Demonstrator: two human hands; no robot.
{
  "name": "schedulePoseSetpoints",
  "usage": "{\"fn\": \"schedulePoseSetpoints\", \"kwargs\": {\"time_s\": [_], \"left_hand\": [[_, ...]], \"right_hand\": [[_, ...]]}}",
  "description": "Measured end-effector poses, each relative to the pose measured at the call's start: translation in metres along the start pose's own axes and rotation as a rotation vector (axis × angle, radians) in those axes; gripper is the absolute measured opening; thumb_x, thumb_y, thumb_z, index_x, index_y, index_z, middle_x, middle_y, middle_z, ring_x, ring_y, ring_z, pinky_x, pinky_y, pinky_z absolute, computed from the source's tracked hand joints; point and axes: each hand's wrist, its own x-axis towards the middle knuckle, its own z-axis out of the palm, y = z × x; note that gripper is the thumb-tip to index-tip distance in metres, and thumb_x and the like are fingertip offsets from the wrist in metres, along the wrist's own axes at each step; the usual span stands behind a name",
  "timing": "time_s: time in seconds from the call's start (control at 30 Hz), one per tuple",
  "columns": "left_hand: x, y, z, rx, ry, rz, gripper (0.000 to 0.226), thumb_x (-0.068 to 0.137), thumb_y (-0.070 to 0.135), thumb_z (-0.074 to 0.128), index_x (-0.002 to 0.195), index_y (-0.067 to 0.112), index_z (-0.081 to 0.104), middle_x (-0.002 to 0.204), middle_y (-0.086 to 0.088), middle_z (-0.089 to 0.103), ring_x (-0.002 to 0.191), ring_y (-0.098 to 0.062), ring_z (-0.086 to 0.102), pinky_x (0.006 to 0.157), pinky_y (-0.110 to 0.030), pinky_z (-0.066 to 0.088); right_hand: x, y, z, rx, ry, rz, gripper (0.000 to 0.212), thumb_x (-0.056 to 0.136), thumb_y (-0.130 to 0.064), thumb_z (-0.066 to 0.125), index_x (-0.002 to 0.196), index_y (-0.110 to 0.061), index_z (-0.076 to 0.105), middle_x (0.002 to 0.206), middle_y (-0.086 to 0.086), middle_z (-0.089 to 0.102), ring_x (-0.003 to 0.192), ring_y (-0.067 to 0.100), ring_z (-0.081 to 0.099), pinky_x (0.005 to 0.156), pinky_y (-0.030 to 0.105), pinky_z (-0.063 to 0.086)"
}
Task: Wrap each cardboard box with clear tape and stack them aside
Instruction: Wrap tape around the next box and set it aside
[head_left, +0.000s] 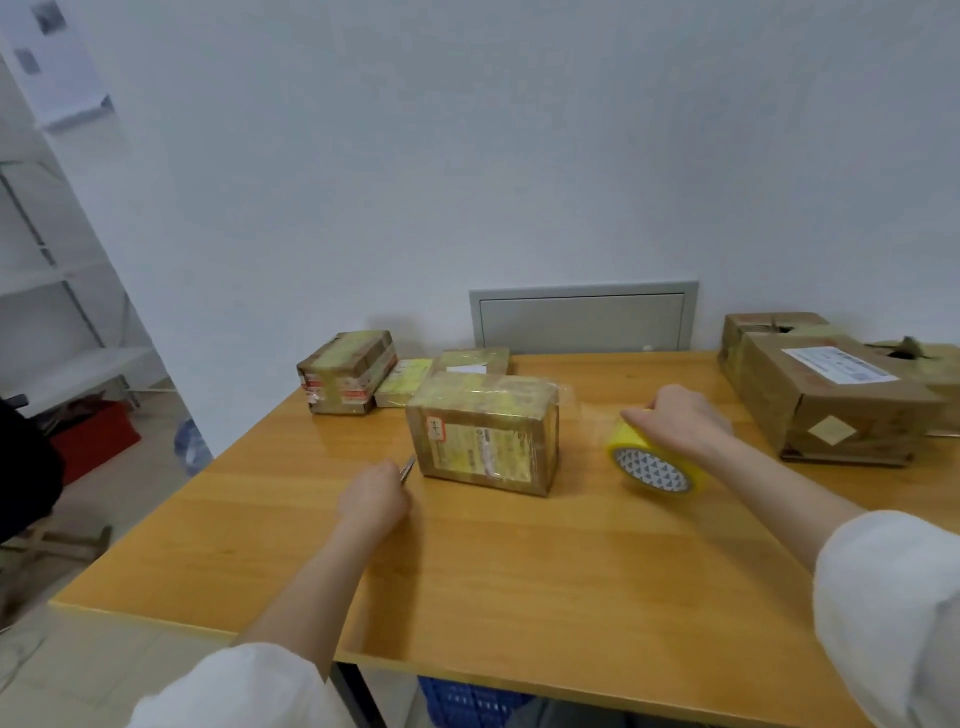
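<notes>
A person's right hand (680, 421) is gripping the tape roll (655, 460), holding a clear strip (587, 410) taut from the cardboard box (483, 431) mid-counter (519, 561). The left hand (374, 500) is curling around a thin metal tool (408, 467), apparently ready to cut. Taped boxes (345, 371) are sitting behind.

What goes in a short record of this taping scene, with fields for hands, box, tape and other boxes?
left hand: grips a slim metal tool, tip near the box
right hand: grips the tape roll
middle box: on the table, clear tape strip stretched from it to the roll
far left: small taped boxes
right: larger cardboard boxes
</notes>
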Motion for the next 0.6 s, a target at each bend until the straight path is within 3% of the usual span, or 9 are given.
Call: {"fn": "schedulePoseSetpoints", "kwargs": {"time_s": [0.13,0.23,0.37,0.47,0.6], "left_hand": [[0.006,-0.013,-0.004,-0.088,0.063,-0.077,0.022,0.098,0.012,0.038,0.105,0.004,0.057,0.095,-0.009,0.059,0.086,-0.028,0.057,0.069,-0.033,0.047],[0.01,-0.013,-0.03,-0.362,0.294,-0.138,0.022,0.097,0.01,0.038,0.102,-0.002,0.055,0.098,-0.018,0.059,0.082,-0.032,0.054,0.066,-0.04,0.046],[-0.01,0.043,-0.075,-0.453,0.542,0.182,0.022,0.099,0.013,0.039,0.098,0.002,0.058,0.094,-0.013,0.058,0.077,-0.025,0.05,0.064,-0.034,0.038],[-0.029,0.106,-0.081,-0.395,0.478,0.406,0.025,0.1,0.016,0.04,0.102,0.004,0.061,0.096,-0.009,0.056,0.079,-0.022,0.052,0.07,-0.034,0.045],[-0.038,0.161,-0.066,-0.182,0.324,0.462,0.022,0.099,0.011,0.04,0.107,0.004,0.059,0.103,-0.011,0.054,0.094,-0.027,0.055,0.074,-0.034,0.045]], "right_hand": [[0.002,0.009,-0.003,0.055,0.016,0.029,0.042,0.092,-0.047,0.05,0.066,-0.014,0.054,0.065,0.002,0.055,0.06,0.022,0.053,0.053,0.027,0.035],[0.003,0.014,-0.003,0.077,0.002,0.033,0.044,0.089,-0.055,0.054,0.072,-0.015,0.055,0.066,0.001,0.054,0.061,0.02,0.052,0.055,0.028,0.037],[0.006,0.014,-0.006,0.054,-0.012,0.024,0.05,0.081,-0.062,0.062,0.075,-0.013,0.056,0.076,0.001,0.061,0.071,0.02,0.062,0.063,0.033,0.051],[0.007,0.013,-0.007,0.031,0.008,0.032,0.043,0.082,-0.056,0.062,0.074,-0.014,0.058,0.077,0.002,0.061,0.069,0.021,0.058,0.056,0.028,0.043],[0.007,0.012,-0.009,-0.001,0.053,0.046,0.037,0.085,-0.048,0.059,0.098,-0.014,0.065,0.102,0.008,0.065,0.096,0.031,0.062,0.07,0.03,0.044]]}}
